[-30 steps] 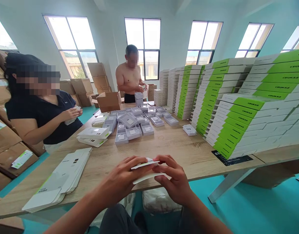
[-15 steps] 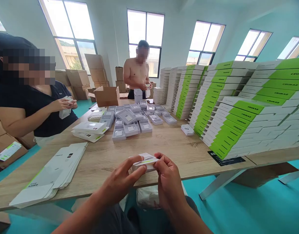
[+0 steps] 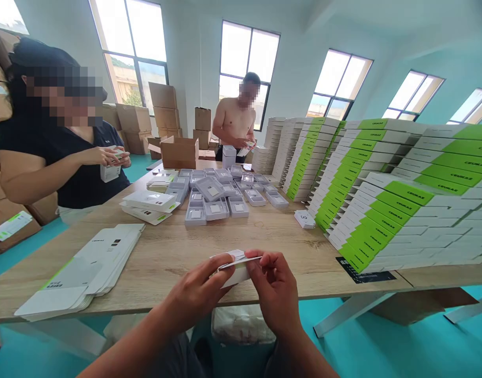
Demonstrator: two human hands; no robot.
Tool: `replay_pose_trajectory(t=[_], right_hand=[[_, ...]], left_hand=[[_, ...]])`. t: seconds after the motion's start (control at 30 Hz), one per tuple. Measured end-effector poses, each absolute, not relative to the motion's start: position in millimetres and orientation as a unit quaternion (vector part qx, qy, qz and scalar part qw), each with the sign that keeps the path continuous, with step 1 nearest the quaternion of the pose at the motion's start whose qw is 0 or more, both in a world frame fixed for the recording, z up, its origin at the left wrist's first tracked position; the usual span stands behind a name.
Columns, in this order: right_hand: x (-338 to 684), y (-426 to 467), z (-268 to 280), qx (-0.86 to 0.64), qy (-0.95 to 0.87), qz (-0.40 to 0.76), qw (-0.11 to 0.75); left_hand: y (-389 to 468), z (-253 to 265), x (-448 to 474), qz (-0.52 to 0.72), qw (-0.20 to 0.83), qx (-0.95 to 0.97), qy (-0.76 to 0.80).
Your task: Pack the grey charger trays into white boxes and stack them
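Note:
A small white carton (image 3: 237, 277) is held between my two hands near the table's front edge, seen end-on with a flap standing out at its top. My left hand (image 3: 201, 283) grips its left side, fingers on top. My right hand (image 3: 278, 286) pinches the right end of the flap between thumb and fingers. Part of the carton is hidden behind my fingers. To the left lies a stack of flat, unfolded white cartons (image 3: 107, 257) with green edges. Beyond my hands, pale plastic trays (image 3: 215, 210) with small white items sit in a heap.
Tall stacks of white and green boxes (image 3: 382, 210) line the table's right side. A small pile of white cards (image 3: 304, 219) lies beside them. One co-worker (image 3: 63, 168) at left and another (image 3: 236, 123) at the far end handle cartons. An opened brown box (image 3: 180, 152) stands behind the trays.
The view has shifted slightly. The carton's flap, whose top face showed before, now appears nearly edge-on, with my right hand still at its right end.

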State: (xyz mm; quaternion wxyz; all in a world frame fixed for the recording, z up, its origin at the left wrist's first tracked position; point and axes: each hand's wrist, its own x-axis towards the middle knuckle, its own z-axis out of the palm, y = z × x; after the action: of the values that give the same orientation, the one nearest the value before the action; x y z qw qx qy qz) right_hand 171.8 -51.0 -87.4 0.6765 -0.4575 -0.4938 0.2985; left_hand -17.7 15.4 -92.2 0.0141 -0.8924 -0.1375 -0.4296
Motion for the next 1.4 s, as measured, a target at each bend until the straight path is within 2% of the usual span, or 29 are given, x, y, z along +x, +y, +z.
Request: replay_pose_trajectory(t=[0.13,0.2,0.37,0.63,0.87,1.03,1.4], right_hand=[[184,-48,-94,-0.464,-0.609,0.207,0.609],[184,-46,-94,-0.471,-0.608,0.195,0.609],[170,-46,-90,-0.494,-0.532,0.231,0.647],[160,-43,-86,-0.515,-0.468,0.289,0.658],[160,-36,-75,-0.465,-0.375,0.371,0.711],[169,-34,-62,-0.453,-0.403,0.413,0.68],[202,-36,-66,-0.421,-0.513,0.351,0.66]], left_hand=[[16,-89,-21,-0.428,0.012,-0.892,-0.143],[16,-89,-21,-0.432,0.013,-0.89,-0.147],[18,-95,-18,-0.464,0.001,-0.875,-0.142],[18,-97,-18,-0.46,-0.045,-0.873,-0.156],[23,-98,-18,-0.463,-0.004,-0.876,-0.135],[26,-94,-18,-0.468,-0.025,-0.875,-0.12],[32,-85,-11,-0.526,-0.121,-0.813,-0.217]])
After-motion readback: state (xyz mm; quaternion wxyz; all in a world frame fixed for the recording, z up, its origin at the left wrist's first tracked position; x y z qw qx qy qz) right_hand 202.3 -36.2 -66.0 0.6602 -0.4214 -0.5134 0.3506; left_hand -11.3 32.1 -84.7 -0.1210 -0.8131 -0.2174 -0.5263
